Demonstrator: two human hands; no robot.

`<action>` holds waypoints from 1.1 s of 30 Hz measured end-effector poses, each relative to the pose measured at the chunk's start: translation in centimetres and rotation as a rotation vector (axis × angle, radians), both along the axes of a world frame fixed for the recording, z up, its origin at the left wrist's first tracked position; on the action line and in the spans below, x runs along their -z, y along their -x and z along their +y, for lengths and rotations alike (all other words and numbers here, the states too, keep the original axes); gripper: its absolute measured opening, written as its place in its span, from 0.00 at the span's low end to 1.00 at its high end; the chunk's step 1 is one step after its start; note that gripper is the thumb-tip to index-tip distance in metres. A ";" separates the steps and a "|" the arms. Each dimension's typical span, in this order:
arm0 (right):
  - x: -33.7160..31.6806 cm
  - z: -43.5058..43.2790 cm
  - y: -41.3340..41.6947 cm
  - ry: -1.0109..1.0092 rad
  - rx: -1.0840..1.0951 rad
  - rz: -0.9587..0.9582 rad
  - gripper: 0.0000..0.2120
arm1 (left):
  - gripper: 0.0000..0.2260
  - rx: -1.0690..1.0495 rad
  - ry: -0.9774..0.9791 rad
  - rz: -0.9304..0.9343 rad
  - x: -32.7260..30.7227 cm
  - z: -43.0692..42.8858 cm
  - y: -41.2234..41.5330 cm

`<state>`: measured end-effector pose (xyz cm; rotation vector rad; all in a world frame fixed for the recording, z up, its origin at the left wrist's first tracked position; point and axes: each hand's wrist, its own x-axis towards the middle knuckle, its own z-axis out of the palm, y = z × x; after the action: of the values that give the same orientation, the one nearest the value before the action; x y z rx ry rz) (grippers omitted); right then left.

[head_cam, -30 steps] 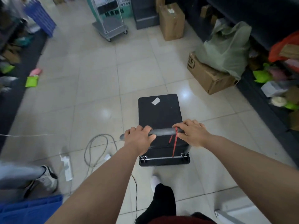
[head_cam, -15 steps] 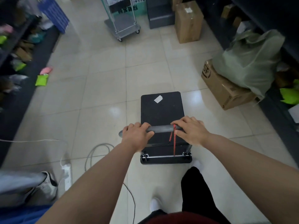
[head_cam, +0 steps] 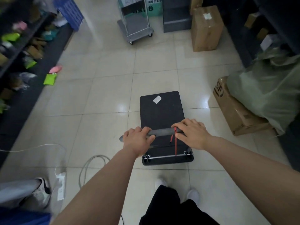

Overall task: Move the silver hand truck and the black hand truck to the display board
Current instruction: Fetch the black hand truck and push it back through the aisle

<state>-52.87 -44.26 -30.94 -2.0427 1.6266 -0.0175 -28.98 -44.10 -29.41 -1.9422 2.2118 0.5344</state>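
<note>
The black hand truck [head_cam: 160,109] stands on the tiled floor right in front of me, its flat deck bearing a white sticker. My left hand [head_cam: 137,140] and my right hand [head_cam: 191,132] are both closed around its grey handle bar [head_cam: 162,132], from which a red cord hangs. The silver hand truck [head_cam: 135,29] is parked at the far end of the aisle, in front of the green-and-white display board [head_cam: 146,4].
Cardboard boxes [head_cam: 206,28] and a green bag [head_cam: 266,95] over another box line the right side. Dark shelving [head_cam: 21,51] with packets runs along the left. A power strip [head_cam: 60,185] and cables lie at lower left beside another person's shoe [head_cam: 40,192].
The black hand truck has rolled forward down the aisle with both hands on its handle. The silver hand truck and display board look closer, and the boxes on the right have slid back.
</note>
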 end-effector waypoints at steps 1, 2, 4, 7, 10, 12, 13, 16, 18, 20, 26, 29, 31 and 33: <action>-0.1 -1.4 0.2 -0.002 -0.011 0.006 0.18 | 0.16 -0.008 0.001 0.004 0.0 -1.3 0.2; -0.3 -2.8 0.2 -0.005 -0.020 0.008 0.18 | 0.15 -0.013 0.000 0.005 0.0 -2.5 0.3; -0.4 -5.4 0.1 -0.019 -0.023 0.003 0.17 | 0.15 -0.013 -0.006 -0.002 0.0 -5.1 0.2; -0.5 -9.4 -0.2 -0.025 -0.009 -0.007 0.17 | 0.16 0.002 -0.006 -0.011 0.2 -9.6 -0.3; -0.7 -14.0 -0.6 -0.029 0.005 0.005 0.17 | 0.16 0.030 -0.004 -0.016 0.4 -14.4 -0.7; -0.5 -16.7 -0.9 -0.027 0.001 0.028 0.18 | 0.17 0.038 0.001 -0.024 0.7 -17.2 -1.0; -0.4 -18.1 -1.0 -0.024 -0.002 0.037 0.18 | 0.17 0.033 0.010 -0.020 0.8 -18.6 -1.1; -0.5 -22.8 -1.3 -0.023 -0.003 0.047 0.18 | 0.17 0.032 0.029 0.002 0.6 -22.9 -1.5; -0.6 -25.6 -1.6 -0.040 -0.024 0.046 0.17 | 0.16 0.022 0.011 0.004 0.5 -25.3 -1.9; -0.5 -28.2 -1.9 -0.051 -0.047 0.044 0.17 | 0.16 -0.003 0.010 0.004 0.6 -27.3 -2.2; -0.4 -37.0 -3.7 -0.023 -0.102 0.008 0.16 | 0.16 -0.075 0.004 0.005 0.5 -34.5 -3.7; 0.2 -41.3 -5.2 -0.005 -0.154 0.006 0.16 | 0.16 -0.122 0.017 -0.010 0.8 -37.8 -5.3; 0.4 -44.6 -6.2 0.018 -0.190 0.011 0.17 | 0.16 -0.152 0.013 -0.026 0.8 -40.5 -6.1; 0.6 -47.9 -7.1 0.047 -0.229 0.024 0.17 | 0.16 -0.186 0.000 -0.035 0.7 -43.3 -6.7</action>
<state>-45.81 -92.13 -31.57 -2.2615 1.4091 0.0509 -22.31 -87.36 -30.08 -2.1535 2.0226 0.5203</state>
